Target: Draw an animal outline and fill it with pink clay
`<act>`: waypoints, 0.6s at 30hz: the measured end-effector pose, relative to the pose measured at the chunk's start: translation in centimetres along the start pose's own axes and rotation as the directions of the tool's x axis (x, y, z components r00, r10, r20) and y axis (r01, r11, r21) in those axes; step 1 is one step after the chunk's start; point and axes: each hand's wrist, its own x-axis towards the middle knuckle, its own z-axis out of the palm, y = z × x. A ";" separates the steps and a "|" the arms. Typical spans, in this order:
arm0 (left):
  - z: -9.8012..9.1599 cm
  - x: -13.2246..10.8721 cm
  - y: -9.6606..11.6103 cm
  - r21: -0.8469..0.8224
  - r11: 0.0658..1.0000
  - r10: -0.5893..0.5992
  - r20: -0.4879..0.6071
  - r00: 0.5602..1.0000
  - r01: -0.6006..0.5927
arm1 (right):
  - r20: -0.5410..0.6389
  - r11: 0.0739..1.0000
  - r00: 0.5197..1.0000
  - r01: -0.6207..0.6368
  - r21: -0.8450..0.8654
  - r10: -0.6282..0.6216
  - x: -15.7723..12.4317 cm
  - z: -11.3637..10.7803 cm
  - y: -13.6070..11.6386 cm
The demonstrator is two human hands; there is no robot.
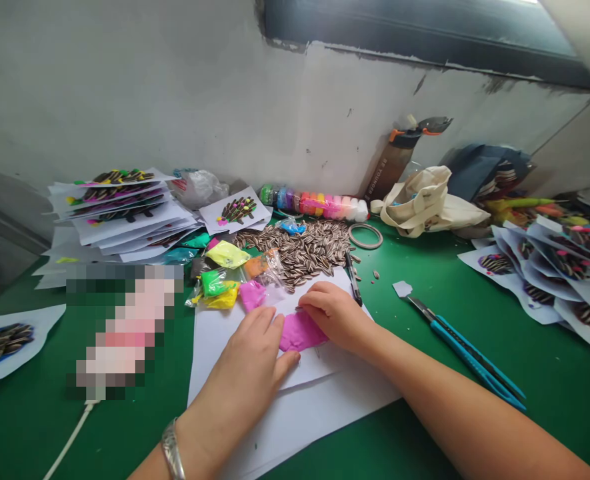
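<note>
A flattened patch of bright pink modelling clay (302, 332) lies on white paper (269, 433) in front of me. My left hand (249, 357) rests at its left side, fingers stretched forward and thumb apart, steadying nothing I can see in its grip. From the right, my right hand (335, 315) reaches over the clay's upper edge with its fingertips pinched together. A small dark sunflower seed (299, 307) shows at those fingertips, partly covered. Just beyond the paper spreads a heap of striped sunflower seeds (309, 250). A black pen (353, 280) lies beside my right hand.
Bagged coloured clay (219, 287) sits left of the seeds. A blue utility knife (467, 357), blade out, lies at right. Behind are a tape roll (365, 236), clay tubs (319, 204), a bottle (392, 163) and a cloth bag (425, 203). Seed-picture stacks (119, 213) flank the green table.
</note>
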 end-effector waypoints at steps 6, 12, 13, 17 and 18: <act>-0.2 0.0 0.1 0.007 1.000 0.004 0.029 1.000 -0.004 | 0.008 1.000 1.000 0.010 0.025 -0.011 -0.3 -0.2 0.3; -0.2 0.1 0.2 0.006 1.000 0.006 0.021 1.000 -0.006 | 0.059 0.999 0.998 0.030 0.020 -0.031 -0.6 -0.6 0.5; -0.2 0.1 0.2 0.007 1.000 0.005 0.017 1.000 -0.005 | 0.051 0.999 0.998 0.026 0.022 -0.028 -0.6 -0.6 0.5; 0.0 0.0 0.1 0.016 1.000 0.000 0.010 1.000 -0.001 | -0.008 0.999 0.999 -0.032 0.010 0.032 -0.7 -0.8 0.7; 0.0 0.0 0.1 0.021 1.000 -0.002 0.008 1.000 0.002 | 0.009 1.000 1.000 -0.025 0.004 0.025 -0.7 -0.8 0.7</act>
